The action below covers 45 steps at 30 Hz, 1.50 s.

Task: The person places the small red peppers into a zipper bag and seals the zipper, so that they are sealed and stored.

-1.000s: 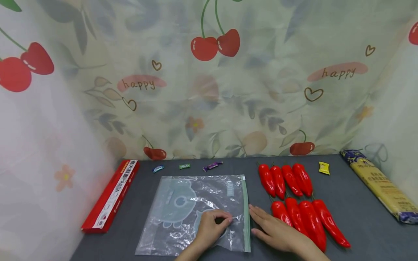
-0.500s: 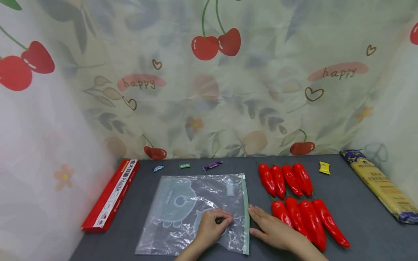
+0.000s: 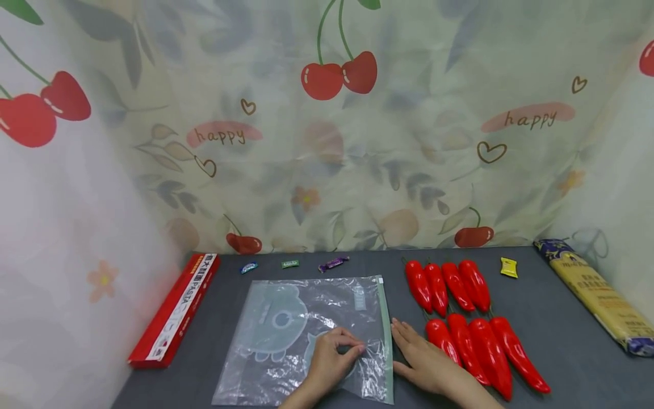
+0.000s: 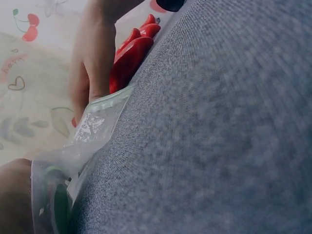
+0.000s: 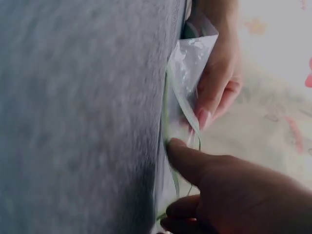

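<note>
A clear zip bag with pale cartoon prints lies flat, its green-edged mouth on the right. Thumb and fingers of my left hand pinch its upper layer near that mouth. My right hand lies along the green edge, fingers extended, gripping nothing. Seen from the right wrist, the bag's two green lips stand apart, and the right thumb touches the lower one. Just right of that hand are several glossy red chili peppers in two rows.
At the left lies a red pasta box, at the right a yellow packet. Along the back are a blue candy, a green candy, a purple candy and a yellow candy. A printed curtain rises behind the table.
The head view has tilted slightly, so everything sits a little lower in it. Both hands and the bag keep nearly the same places.
</note>
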Motion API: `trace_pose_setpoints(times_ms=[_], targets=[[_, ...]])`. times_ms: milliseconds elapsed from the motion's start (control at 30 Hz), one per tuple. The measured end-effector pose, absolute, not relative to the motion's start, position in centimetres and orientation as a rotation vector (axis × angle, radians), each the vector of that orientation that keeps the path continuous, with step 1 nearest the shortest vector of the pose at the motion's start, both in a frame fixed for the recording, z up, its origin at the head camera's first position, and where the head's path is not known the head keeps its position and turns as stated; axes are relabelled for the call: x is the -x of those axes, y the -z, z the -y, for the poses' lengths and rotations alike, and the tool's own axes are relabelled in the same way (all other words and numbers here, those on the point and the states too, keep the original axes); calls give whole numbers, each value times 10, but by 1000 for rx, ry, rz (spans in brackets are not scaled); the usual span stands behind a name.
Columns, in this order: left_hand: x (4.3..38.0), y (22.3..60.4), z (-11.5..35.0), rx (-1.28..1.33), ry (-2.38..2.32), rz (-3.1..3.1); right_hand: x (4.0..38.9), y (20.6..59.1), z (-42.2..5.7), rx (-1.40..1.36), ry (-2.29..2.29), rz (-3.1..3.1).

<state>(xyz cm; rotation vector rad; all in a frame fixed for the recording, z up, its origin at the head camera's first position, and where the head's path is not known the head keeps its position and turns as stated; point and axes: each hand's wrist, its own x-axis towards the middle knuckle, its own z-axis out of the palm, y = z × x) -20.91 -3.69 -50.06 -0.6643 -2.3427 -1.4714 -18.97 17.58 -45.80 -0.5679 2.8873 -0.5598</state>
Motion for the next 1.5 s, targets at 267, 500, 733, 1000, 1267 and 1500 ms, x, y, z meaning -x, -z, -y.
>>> trace_pose_setpoints(times_ms=[267, 500, 733, 1000, 1267, 1500], targets=[[202, 494, 35, 654, 1503, 2316, 187, 463, -169, 464, 545, -2958], [210, 496, 35, 688, 1369, 2153, 187, 460, -167, 639, 610, -3029], [214, 491, 38, 840, 1103, 2041, 191, 466, -169, 807, 596, -2938], [213, 494, 39, 874, 1060, 1954, 188, 458, -174, 790, 594, -2787], [212, 492, 37, 854, 1102, 1775, 187, 456, -178, 736, 603, -2763], [212, 491, 40, 840, 1174, 1759, 191, 457, -173, 742, 602, -2814]])
